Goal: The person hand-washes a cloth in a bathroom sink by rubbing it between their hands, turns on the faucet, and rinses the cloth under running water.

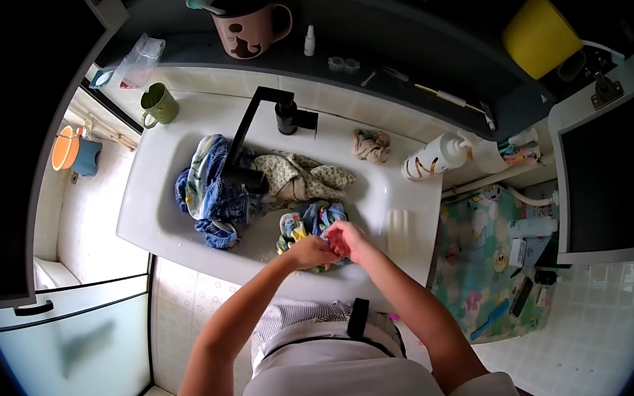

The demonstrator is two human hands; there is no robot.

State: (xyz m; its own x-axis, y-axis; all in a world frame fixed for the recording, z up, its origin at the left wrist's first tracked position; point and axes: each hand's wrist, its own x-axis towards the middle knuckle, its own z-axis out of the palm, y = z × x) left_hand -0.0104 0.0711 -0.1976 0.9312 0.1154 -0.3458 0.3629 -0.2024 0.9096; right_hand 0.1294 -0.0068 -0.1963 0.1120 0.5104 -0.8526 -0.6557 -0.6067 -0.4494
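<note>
Blue garment: laid in basin, 9 o'c. L hand & R hand: held together, fingers curled, at multicol. cloth, basin 5 o'c.; any pinch can't be told. Step (prob.): cloth hand-washed. Next: firm two-handed hold prob. called for.

1. A dark shelf unit with a grey front edge spans the top, above pale wall tiles.
2. At the right stands a cabinet door, its dark panel set in a pale frame, with a metal hinge.
3. A frosted glass door with black trim and a dark handle fills the lower left.
4. Beyond it, bright light washes over a white floor.
5. Small white tiles cover the lower right; the upper corners are dark.
</note>
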